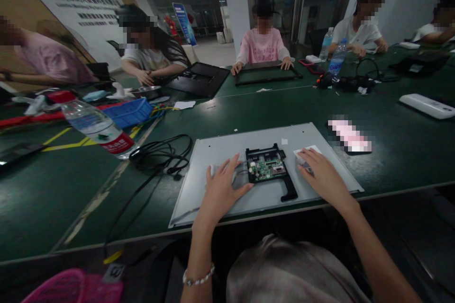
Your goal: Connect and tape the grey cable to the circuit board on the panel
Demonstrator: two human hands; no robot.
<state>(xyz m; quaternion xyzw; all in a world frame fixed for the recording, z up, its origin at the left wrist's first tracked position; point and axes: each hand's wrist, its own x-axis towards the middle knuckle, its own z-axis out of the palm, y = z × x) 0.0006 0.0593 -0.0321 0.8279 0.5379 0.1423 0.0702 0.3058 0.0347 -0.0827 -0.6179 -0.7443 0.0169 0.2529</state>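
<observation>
A flat grey metal panel [220, 144] lies on the dark green table in front of me. A black plastic bracket with a green circuit board [267, 169] sits at its middle. My left hand [222, 188] rests flat on the panel just left of the board, fingers spread, thumb pointing toward the bracket. My right hand [322, 175] lies on the panel right of the board, fingers stretched over a small white label [306, 150]. Neither hand grips anything.
A tilted water bottle [97, 128] and a coil of black cable [161, 154] lie to the left. A blue tray [130, 111] stands further back. A phone [350, 137] lies to the right. Several people work across the table, one on a black frame [266, 75].
</observation>
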